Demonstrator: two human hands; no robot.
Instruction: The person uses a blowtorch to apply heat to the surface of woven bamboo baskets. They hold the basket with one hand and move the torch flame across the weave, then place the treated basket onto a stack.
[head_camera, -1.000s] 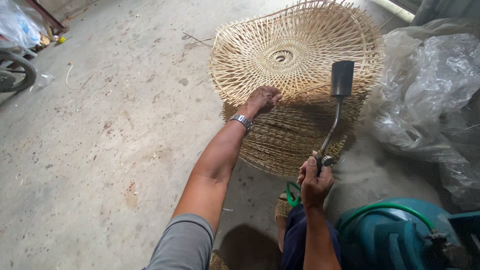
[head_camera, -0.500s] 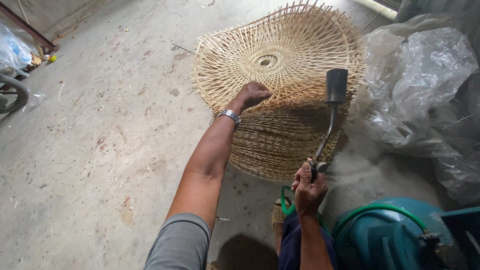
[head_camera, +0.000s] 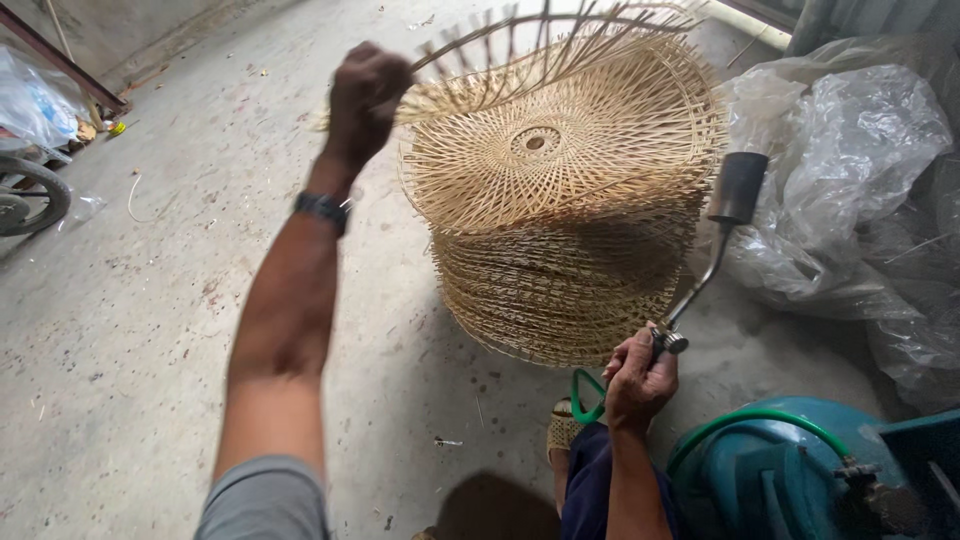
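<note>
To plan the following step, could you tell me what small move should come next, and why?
Probably swing the torch in the right hand toward the lifted woven piece. The left hand holds it tilted above the stack, while the nozzle points away from it.

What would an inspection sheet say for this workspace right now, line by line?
Surface: bare concrete floor, dusty, with small scraps scattered on it.
Job's things: stack of round woven rattan pieces on the floor; top woven piece lifted and tilted; gas torch pointing up beside the stack.
Clutter: crumpled clear plastic sheeting right of the stack; plastic bag at far left.
Hands: left hand grips the rim of the lifted piece; right hand holds the torch handle.
Cables: green hose looping over the blue-green gas cylinder.
Surroundings: wheel at left edge; wall base behind.
</note>
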